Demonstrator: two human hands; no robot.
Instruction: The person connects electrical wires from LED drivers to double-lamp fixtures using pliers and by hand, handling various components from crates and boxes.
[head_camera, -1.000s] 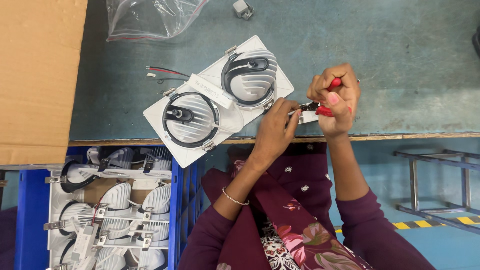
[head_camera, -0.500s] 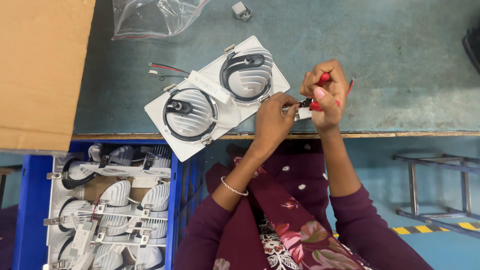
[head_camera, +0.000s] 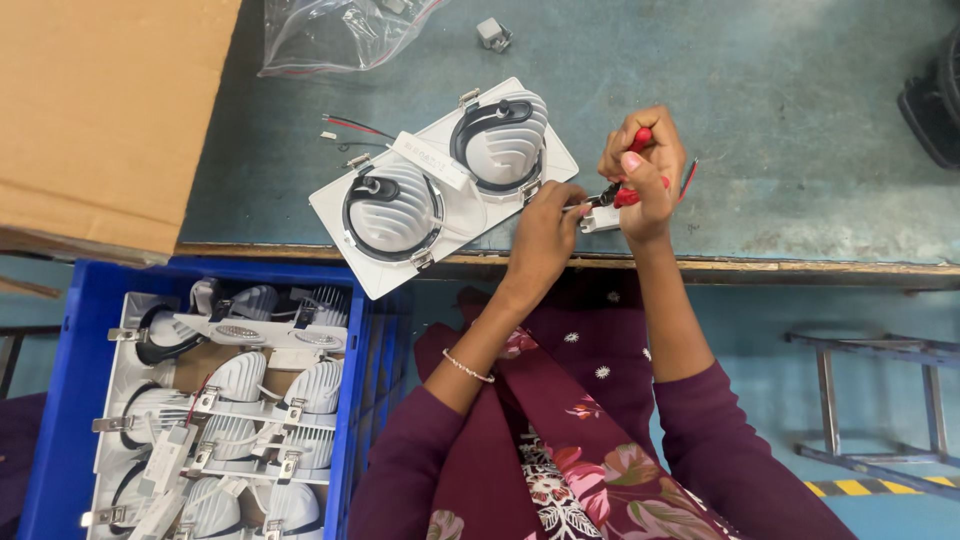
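A white twin downlight fixture lies back side up on the blue-green table, with two ribbed heat sinks and black rings. Red and black wires trail from its far left side. My right hand grips a red-handled tool just right of the fixture. My left hand pinches a thin wire end next to a small white connector block at the tool's tip, near the table's front edge.
A blue crate below the table at left holds several more white fixtures. A cardboard box covers the table's left. A clear plastic bag and a small grey part lie at the far edge. A metal frame stands on the floor at right.
Both hands have stayed together at the connector, with small shifts of the fingers and tool. The view has drifted slightly; the fixture has not moved.
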